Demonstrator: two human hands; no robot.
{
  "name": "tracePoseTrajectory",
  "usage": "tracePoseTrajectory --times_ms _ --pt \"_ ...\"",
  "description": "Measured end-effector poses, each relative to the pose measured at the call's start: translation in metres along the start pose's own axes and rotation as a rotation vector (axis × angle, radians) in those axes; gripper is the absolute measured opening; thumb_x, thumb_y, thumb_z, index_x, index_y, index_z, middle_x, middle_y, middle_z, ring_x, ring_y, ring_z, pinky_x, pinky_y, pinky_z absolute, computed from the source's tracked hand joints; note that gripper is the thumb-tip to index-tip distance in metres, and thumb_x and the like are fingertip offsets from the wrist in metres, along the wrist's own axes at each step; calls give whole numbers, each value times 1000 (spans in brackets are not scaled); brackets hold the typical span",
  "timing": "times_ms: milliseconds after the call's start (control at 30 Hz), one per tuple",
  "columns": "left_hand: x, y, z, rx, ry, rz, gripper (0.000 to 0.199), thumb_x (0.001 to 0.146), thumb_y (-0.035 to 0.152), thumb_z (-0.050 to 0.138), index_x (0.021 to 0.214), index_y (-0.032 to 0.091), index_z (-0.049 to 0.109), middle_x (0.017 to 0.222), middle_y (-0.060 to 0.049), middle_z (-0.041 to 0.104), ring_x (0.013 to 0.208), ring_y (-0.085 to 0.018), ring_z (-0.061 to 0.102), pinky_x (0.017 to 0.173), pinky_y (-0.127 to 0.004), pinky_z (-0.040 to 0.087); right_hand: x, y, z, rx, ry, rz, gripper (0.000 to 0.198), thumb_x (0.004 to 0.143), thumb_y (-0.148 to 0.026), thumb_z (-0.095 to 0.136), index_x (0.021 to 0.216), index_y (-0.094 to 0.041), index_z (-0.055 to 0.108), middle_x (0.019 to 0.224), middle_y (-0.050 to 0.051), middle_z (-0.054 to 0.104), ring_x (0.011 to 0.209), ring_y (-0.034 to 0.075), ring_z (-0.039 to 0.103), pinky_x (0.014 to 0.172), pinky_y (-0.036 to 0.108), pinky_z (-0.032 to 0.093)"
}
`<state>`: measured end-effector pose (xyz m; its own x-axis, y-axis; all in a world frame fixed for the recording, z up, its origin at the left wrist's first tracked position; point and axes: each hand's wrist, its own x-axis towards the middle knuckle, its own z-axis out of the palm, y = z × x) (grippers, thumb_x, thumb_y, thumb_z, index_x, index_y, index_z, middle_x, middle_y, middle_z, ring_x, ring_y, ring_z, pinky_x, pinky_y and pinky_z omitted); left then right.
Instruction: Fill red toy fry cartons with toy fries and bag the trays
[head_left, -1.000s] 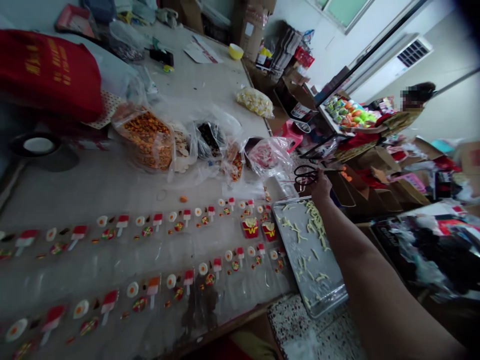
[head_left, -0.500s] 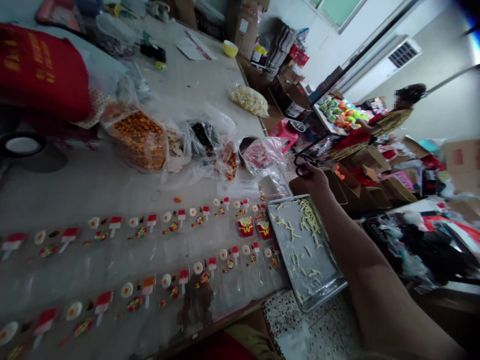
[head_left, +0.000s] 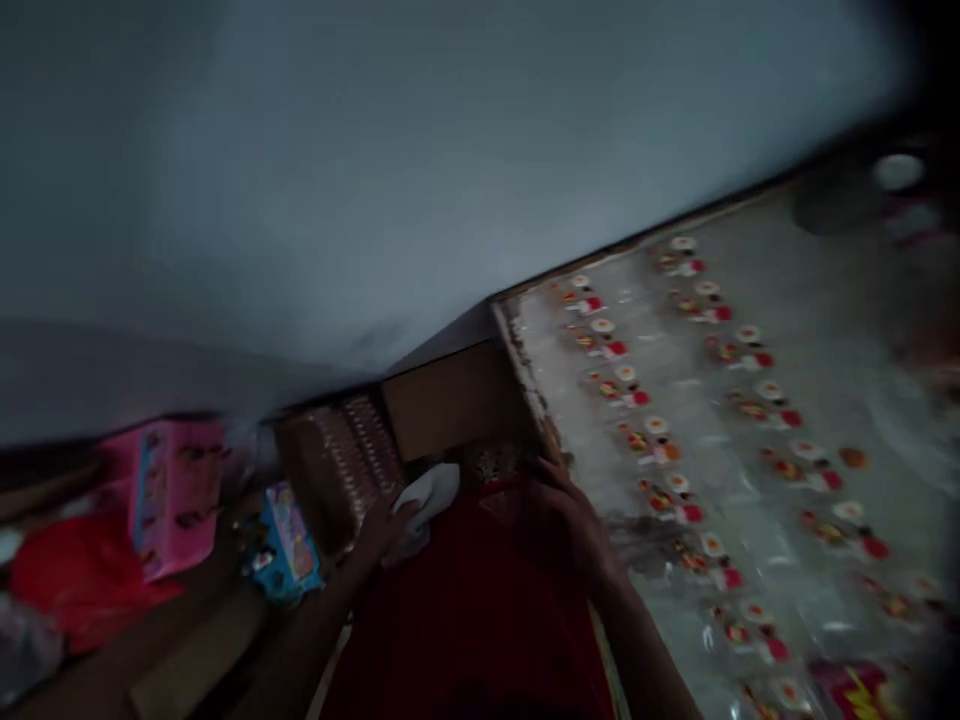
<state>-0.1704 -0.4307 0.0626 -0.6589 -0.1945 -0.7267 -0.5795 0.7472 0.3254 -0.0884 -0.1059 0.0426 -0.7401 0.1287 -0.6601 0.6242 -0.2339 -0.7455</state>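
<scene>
The picture is dark and blurred by motion. My left hand (head_left: 388, 528) is closed on a crumpled white sheet (head_left: 431, 492), which looks like tissue or thin plastic; which it is I cannot make out. It hangs at the left side of my red apron (head_left: 480, 610). By the table's edge, my right hand (head_left: 574, 508) has its fingers stretched out over the apron's right side, with nothing visible in them. Rows of clear bags (head_left: 615, 350) lie on the table (head_left: 817, 310), each with fried-egg, red popsicle and round colourful pieces.
A pale wall (head_left: 450, 180) runs behind the table. To the left on the floor are a cardboard box (head_left: 315, 480) with packed rows, a pink basket (head_left: 184, 490), a blue patterned box (head_left: 292, 545) and a red bag (head_left: 79, 580). A red packet (head_left: 851, 690) lies lower right.
The view has swung left, from the table and room to the wall and table's end. The black-handled scissors in my right hand are no longer visible. A white sheet is now in my left hand.
</scene>
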Motion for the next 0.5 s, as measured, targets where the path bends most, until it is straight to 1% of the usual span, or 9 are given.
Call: tracePoseTrajectory --times_ms 67,100,167,200,267,300,367,433,500 --pt "-5 -47 5 -143 -24 -77 48 88 45 72 117 7 75 111 -13 79 112 -35 72 94 -37 59 52 -2 49 -242 -157 -38 61 90 -48 57 150 -38 61 147 1 66 137 32 60 114 49 51" --pt "-8 -66 8 -206 -27 -107 54 87 50 70 119 7 75 113 -14 79 112 -34 73 94 -36 59 79 1 68 -374 -217 -74 65 88 -44 58 153 -34 60 149 2 65 138 31 59 117 48 49" --pt "-15 -99 14 -338 -13 -173 66 82 60 68 124 9 72 118 -15 79 111 -33 74 92 -36 60 131 12 99 -677 -279 -136 68 84 -35 61 151 -24 62 143 8 69 133 33 62 116 48 48" --pt "-16 -113 14 -408 2 -214 71 79 64 69 125 11 72 118 -15 79 110 -33 74 90 -37 61 156 20 113 -812 -301 -154 68 83 -32 62 149 -21 64 138 10 72 128 34 65 114 48 49" --pt "-15 -143 5 -492 62 -284 74 71 66 72 123 13 72 113 -14 80 106 -34 75 87 -39 62 202 39 138 -983 -352 -167 63 83 -26 64 146 -23 68 128 8 76 118 33 70 109 45 53" --pt "-11 -159 -5 -480 105 -302 72 67 66 73 118 15 74 109 -13 81 104 -35 75 86 -39 61 223 49 151 -1018 -384 -172 61 85 -25 64 146 -26 68 126 6 77 116 31 71 108 43 53" --pt "2 -196 -31 -335 210 -321 61 63 64 72 102 18 76 98 -10 81 100 -35 75 85 -39 60 257 71 178 -1036 -442 -190 59 87 -22 63 146 -31 68 128 1 77 119 27 70 109 38 52" --pt "18 -235 -63 -166 324 -370 53 64 64 68 93 21 75 91 -5 81 95 -33 74 82 -38 59 285 93 204 -1052 -480 -211 61 87 -19 64 147 -32 66 136 -1 74 126 24 67 113 34 49" --pt "34 -273 -94 -11 434 -458 48 73 65 63 95 24 73 83 2 78 86 -28 73 76 -34 58 307 113 226 -1086 -501 -209 65 86 -18 67 149 -30 65 142 1 71 130 25 65 115 34 47"
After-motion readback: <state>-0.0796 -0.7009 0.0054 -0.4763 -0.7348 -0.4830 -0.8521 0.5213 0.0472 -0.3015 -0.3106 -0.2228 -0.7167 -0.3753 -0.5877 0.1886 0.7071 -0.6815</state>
